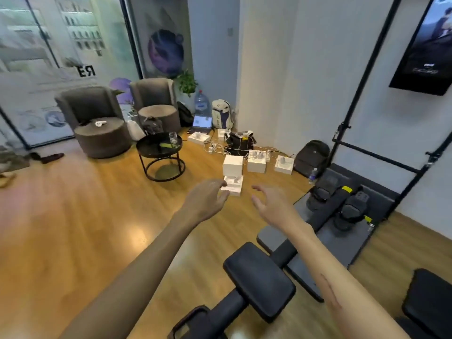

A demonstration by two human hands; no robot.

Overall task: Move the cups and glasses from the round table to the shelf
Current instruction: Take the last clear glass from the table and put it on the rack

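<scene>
Wooden floor (73,216) fills the left and middle of the frame, a broad bare stretch running from the lower left up to the round black desk (146,149), which stands left of centre in the upper half. On the desk's top, near its right edge, a clear glass (173,137) stands upright, with a small yellow-green thing (165,144) lying just beside it.

Both arms reach forward at mid-frame, well short of the desk. The left hand (208,200) is released, fingers loosely extended and holding nothing; the right hand (270,204) is likewise released, fingers spread and slightly bent, grasping nothing. The two are near each other but apart.

Behind the desk, two grey armchairs (97,111) sit against the glass wall in the upper left, close to the desk's rear edge. To the desk's right, white boxes (244,165), cables and bags crowd the floor along the wall, one open box just past the left hand's fingertips. Black exercise equipment (259,277) with padded bars occupies the lower right, its edge running diagonally under the right forearm. A dark screen (425,45) hangs on the wall in the upper right.
</scene>
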